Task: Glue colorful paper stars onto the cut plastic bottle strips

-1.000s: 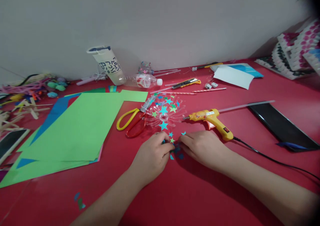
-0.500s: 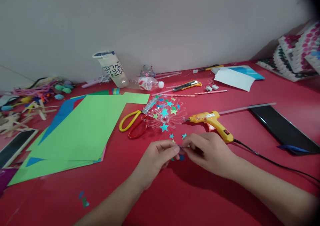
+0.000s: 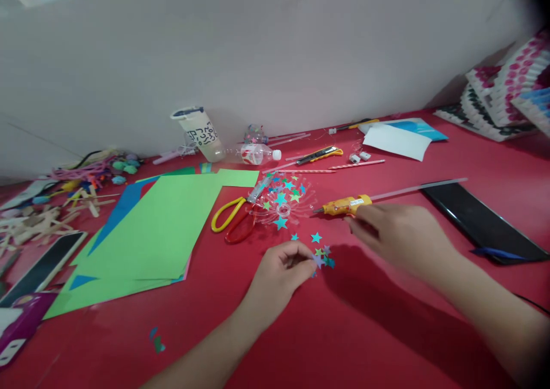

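My left hand (image 3: 281,274) is closed, pinching a small purple paper star (image 3: 318,260) between thumb and fingertips. Just beyond it, several little star cutouts (image 3: 329,261) lie on the red table. My right hand (image 3: 393,234) is over the handle of a yellow hot glue gun (image 3: 341,206), hiding the handle; its fingers are partly curled and blurred, so their hold on it cannot be made out. In front of both hands sits a clear plastic piece cut into a fringe (image 3: 296,208), with turquoise, green and blue stars on it.
Scissors (image 3: 234,220) lie left of the fringed plastic, beside green paper sheets (image 3: 172,223). Behind stand a cup (image 3: 201,134) and a lying bottle (image 3: 256,154). A box cutter (image 3: 320,154) and striped straws (image 3: 361,164) lie farther back. A black tablet-like slab (image 3: 481,217) is at right.
My right hand has parted from my left and moved up and right to the glue gun. My left hand keeps the purple star, now plainly visible. The view has shifted slightly.
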`<state>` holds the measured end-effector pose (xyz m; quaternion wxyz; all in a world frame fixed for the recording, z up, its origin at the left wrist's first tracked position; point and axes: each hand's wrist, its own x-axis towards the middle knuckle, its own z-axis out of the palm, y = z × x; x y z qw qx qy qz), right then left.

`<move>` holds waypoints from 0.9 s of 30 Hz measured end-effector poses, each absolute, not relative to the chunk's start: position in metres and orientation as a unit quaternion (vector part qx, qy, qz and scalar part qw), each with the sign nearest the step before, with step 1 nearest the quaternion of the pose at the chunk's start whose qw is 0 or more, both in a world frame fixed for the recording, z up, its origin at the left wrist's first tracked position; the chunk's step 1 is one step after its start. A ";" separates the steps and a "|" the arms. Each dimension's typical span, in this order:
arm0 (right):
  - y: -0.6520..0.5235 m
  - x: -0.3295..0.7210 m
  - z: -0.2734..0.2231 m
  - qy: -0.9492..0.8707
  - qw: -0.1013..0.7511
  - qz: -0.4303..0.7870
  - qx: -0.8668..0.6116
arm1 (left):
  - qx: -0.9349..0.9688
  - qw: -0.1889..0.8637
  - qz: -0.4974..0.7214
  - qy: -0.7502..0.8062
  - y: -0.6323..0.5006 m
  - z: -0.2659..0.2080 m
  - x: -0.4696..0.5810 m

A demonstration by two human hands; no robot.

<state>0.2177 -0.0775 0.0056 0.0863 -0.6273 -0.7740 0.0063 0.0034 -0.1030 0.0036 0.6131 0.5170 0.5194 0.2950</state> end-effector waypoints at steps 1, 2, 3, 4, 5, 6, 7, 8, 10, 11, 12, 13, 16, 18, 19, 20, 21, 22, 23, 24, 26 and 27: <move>-0.073 0.226 0.005 -0.741 0.066 0.013 -0.669 | 0.537 0.596 0.297 0.518 -0.103 0.005 0.005; -0.068 0.234 0.002 -0.725 0.053 0.025 -0.687 | 0.550 0.584 0.298 0.518 -0.104 0.006 0.007; -0.063 0.240 -0.001 -0.713 0.042 0.044 -0.699 | 0.556 0.575 0.300 0.520 -0.105 0.007 0.008; -0.059 0.246 -0.006 -0.706 0.038 0.067 -0.704 | 0.557 0.569 0.302 0.523 -0.105 0.007 0.009; -0.055 0.250 -0.011 -0.705 0.041 0.091 -0.703 | 0.557 0.565 0.307 0.525 -0.106 0.006 0.010; -0.052 0.252 -0.016 -0.705 0.050 0.113 -0.699 | 0.556 0.561 0.313 0.527 -0.106 0.005 0.009; -0.049 0.254 -0.021 -0.703 0.062 0.133 -0.696 | 0.553 0.558 0.319 0.530 -0.107 0.004 0.008; -0.047 0.255 -0.026 -0.702 0.073 0.153 -0.692 | 0.551 0.555 0.324 0.532 -0.107 0.003 0.006; -0.044 0.255 -0.029 -0.696 0.097 0.193 -0.685 | 0.547 0.547 0.340 0.536 -0.107 0.001 0.000; -0.043 0.256 -0.029 -0.692 0.109 0.215 -0.681 | 0.545 0.540 0.350 0.538 -0.107 0.002 -0.004; -0.043 0.256 -0.026 -0.687 0.121 0.238 -0.676 | 0.541 0.531 0.361 0.543 -0.107 0.002 -0.007; -0.043 0.257 -0.022 -0.685 0.130 0.259 -0.668 | 0.535 0.522 0.373 0.549 -0.106 0.004 -0.011; -0.050 0.259 -0.008 -0.673 0.180 0.356 -0.623 | 0.512 0.500 0.401 0.572 -0.105 0.009 -0.017; -0.057 0.258 -0.001 -0.602 0.269 0.488 -0.572 | 0.504 0.495 0.410 0.577 -0.105 0.010 -0.019; -0.062 0.256 0.001 -0.574 0.288 0.529 -0.555 | 0.503 0.495 0.412 0.576 -0.105 0.010 -0.019; -0.067 0.252 0.002 -0.547 0.303 0.561 -0.543 | 0.504 0.496 0.411 0.575 -0.105 0.010 -0.018; -0.073 0.248 0.003 -0.528 0.303 0.588 -0.533 | 0.506 0.498 0.410 0.572 -0.105 0.010 -0.018; -0.078 0.243 0.003 -0.514 0.306 0.606 -0.524 | 0.507 0.500 0.409 0.571 -0.105 0.010 -0.018; -0.083 0.239 0.004 -0.507 0.297 0.630 -0.508 | 0.508 0.500 0.409 0.569 -0.105 0.010 -0.018; -0.088 0.234 0.005 -0.500 0.280 0.662 -0.484 | 0.508 0.501 0.409 0.569 -0.105 0.010 -0.018; -0.094 0.228 0.005 -0.494 0.257 0.700 -0.447 | 0.503 0.499 0.410 0.574 -0.105 0.011 -0.018; -0.096 0.227 0.005 -0.501 0.257 0.695 -0.448 | 0.500 0.499 0.410 0.577 -0.104 0.011 -0.018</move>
